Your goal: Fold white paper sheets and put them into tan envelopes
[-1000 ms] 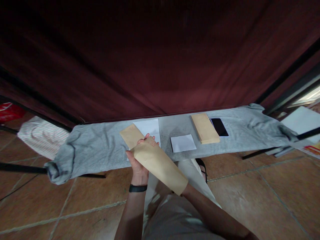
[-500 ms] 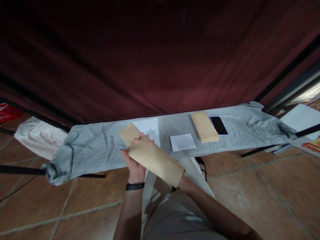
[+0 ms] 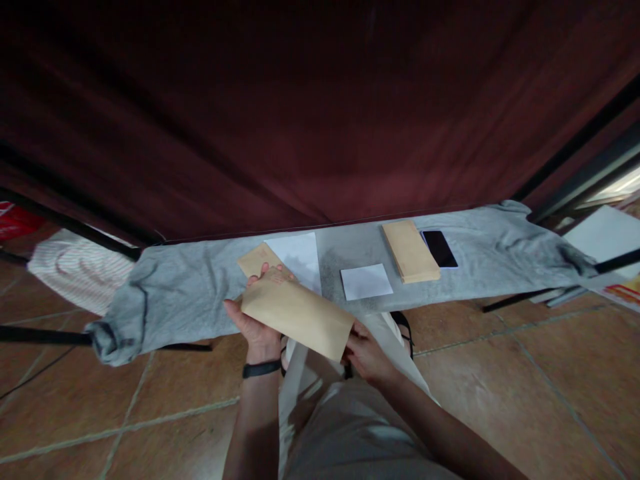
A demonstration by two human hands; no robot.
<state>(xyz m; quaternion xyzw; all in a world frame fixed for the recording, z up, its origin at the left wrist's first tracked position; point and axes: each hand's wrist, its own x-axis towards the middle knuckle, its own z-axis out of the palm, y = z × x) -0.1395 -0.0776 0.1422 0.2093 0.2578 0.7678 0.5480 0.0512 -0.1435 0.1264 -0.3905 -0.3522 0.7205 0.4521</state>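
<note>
A brown paper envelope [image 3: 300,313] is held up slantwise above my lap. My left hand [image 3: 260,327] supports its far left end from beneath, fingertips curled over the top edge and thumb out to the left. At the lower right end, my right hand [image 3: 367,350] has its fingers bent against the envelope's edge; the fingertips are partly hidden there. Just beyond my left hand, another brown envelope [image 3: 257,257] lies overlapping a white sheet of paper [image 3: 303,250]. A smaller white paper [image 3: 367,281] rests on the bench to the right.
The narrow bench is covered with grey cloth [image 3: 190,287]. A stack of brown envelopes [image 3: 410,252] and a smartphone [image 3: 440,249] lie on its right half. A dark red curtain [image 3: 320,133] hangs behind it. Striped fabric [image 3: 75,267] is at the left, papers [image 3: 607,233] at the right.
The held envelope has shifted slightly left and tilted. My right hand, mostly hidden by the envelope before, has drawn back and now shows at its right end.
</note>
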